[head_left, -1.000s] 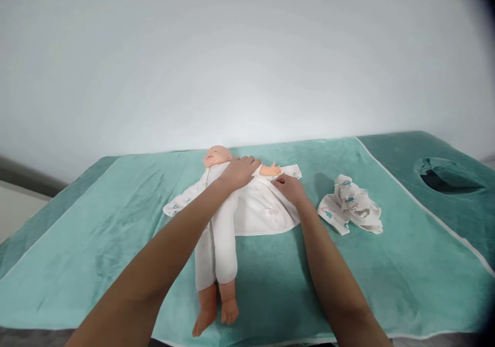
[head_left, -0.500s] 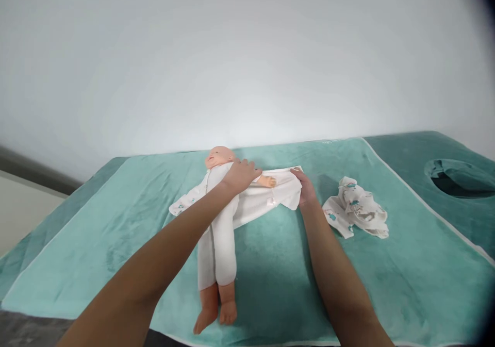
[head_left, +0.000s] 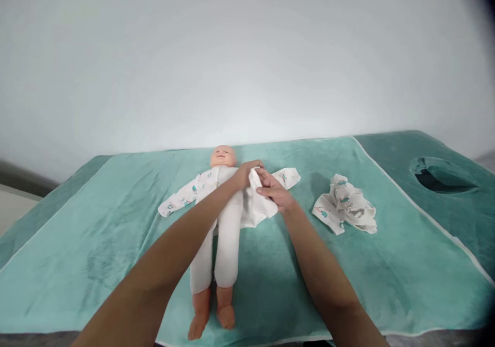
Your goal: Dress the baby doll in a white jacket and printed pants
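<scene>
A baby doll [head_left: 227,244] in white lies on its back, bare feet towards me. A white printed baby shirt [head_left: 258,208] is spread at its side, one sleeve [head_left: 181,198] covering the arm on the left. The other sleeve [head_left: 288,177] stretches out beyond my hands. My right hand [head_left: 274,191] is closed, pinching the shirt's raised cloth between thumb and fingers. Close against it, my left hand [head_left: 250,172] is curled at the shirt's upper edge beside the doll's shoulder. The doll's arm on this side is hidden behind my hands and the cloth.
A crumpled printed garment [head_left: 346,205] lies to the right on the green sheet [head_left: 127,223]. Farther right, the padded table has an oval hole [head_left: 443,179]. A pale wall [head_left: 247,68] stands behind the table's far edge.
My right hand has come left to meet my left hand, folding the shirt's cloth up. The doll's forearm, visible before, is now covered. A printed sleeve now shows beyond my hands.
</scene>
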A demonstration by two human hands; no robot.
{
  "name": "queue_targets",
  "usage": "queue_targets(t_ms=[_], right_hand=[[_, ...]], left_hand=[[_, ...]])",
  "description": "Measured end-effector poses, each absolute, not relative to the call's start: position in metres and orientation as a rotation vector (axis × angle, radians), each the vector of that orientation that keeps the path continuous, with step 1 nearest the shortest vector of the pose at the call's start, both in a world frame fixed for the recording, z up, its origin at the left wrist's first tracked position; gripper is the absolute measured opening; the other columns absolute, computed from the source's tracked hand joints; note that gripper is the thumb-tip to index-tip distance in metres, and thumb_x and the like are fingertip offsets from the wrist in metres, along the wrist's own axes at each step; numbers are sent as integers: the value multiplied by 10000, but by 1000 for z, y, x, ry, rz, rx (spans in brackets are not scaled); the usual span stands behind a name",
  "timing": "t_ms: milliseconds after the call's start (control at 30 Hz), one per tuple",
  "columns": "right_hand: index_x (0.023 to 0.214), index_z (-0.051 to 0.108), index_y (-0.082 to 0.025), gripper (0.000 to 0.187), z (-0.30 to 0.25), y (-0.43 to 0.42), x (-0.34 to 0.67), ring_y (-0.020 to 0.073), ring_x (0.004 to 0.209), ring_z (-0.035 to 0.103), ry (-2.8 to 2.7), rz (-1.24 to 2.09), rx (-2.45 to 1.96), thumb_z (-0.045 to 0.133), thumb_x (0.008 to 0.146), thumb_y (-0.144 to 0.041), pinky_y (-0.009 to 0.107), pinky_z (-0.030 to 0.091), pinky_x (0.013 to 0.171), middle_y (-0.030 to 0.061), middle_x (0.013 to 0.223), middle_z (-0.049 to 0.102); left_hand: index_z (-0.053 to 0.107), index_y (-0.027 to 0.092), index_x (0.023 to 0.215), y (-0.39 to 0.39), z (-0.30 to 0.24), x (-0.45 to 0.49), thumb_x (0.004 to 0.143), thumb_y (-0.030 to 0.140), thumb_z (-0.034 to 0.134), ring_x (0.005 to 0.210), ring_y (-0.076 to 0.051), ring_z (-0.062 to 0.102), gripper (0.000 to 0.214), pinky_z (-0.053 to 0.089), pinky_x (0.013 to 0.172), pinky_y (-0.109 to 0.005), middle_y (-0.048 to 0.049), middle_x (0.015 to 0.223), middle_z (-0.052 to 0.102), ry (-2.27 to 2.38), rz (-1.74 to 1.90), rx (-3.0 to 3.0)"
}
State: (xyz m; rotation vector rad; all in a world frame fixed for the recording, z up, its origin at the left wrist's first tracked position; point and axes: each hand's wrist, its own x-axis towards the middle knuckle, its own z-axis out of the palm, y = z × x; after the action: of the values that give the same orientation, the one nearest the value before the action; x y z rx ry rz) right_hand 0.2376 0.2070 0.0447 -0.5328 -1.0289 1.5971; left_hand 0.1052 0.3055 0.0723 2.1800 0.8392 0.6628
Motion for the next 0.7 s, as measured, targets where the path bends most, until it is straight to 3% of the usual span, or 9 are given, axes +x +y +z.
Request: queue_targets(t_ms=[133, 300, 400, 533, 600, 700], right_hand=[[1378, 494, -326, 741, 33, 205, 221, 161, 1034, 630, -1191, 1769, -289, 833, 724, -260, 258, 540, 813, 37, 1329, 591], [1460, 417, -346, 708, 22, 206, 206, 217, 1032, 696, -1444, 2008, -128, 755, 841, -408, 284, 555, 731, 108, 1366, 576], [1408, 491, -271, 623, 18, 209, 214, 196, 899, 720, -1558, 2044, -176, 723, 862, -462, 247, 537, 649, 113, 1218, 652], [1146, 634, -167, 389, 16, 205, 226, 131, 664, 639, -1487, 1900, -328, 686, 886, -452, 209, 462, 541, 32, 826, 655], [1085, 647, -179, 344, 16, 197, 223, 121, 647, 596, -1407, 1762, -422, 697, 870, -443, 214, 441, 535, 10, 804, 619], [1140, 665, -219, 419, 12, 179, 210, 118, 719, 564, -1434, 1462, -655, 767, 794, -431, 241, 462, 609, 19, 955, 599]], left_hand=[[536, 199, 725, 320, 100, 72, 647, 188, 528, 682, -163, 514, 78, 424, 676, -289, 17, 690, 563, 924, 684, 2254], [520, 201, 693, 324, 108, 25, 691, 158, 497, 762, -193, 565, 48, 444, 730, -315, -32, 773, 627, 1153, 671, 2463], [548, 206, 696, 312, 100, 3, 677, 78, 473, 859, -231, 593, 150, 446, 786, -347, -55, 827, 644, 1280, 622, 2555], [561, 217, 702, 289, 88, -19, 738, 50, 461, 1022, -265, 601, 198, 461, 864, -385, -80, 971, 656, 1463, 664, 2647], [594, 221, 791, 275, 81, -26, 815, 92, 447, 1105, -260, 593, 198, 473, 924, -394, -88, 1076, 652, 1522, 835, 2510], [596, 220, 1120, 248, 69, -29, 894, 221, 484, 1222, -252, 559, 253, 468, 1023, -414, -109, 1262, 599, 1578, 1062, 2174]])
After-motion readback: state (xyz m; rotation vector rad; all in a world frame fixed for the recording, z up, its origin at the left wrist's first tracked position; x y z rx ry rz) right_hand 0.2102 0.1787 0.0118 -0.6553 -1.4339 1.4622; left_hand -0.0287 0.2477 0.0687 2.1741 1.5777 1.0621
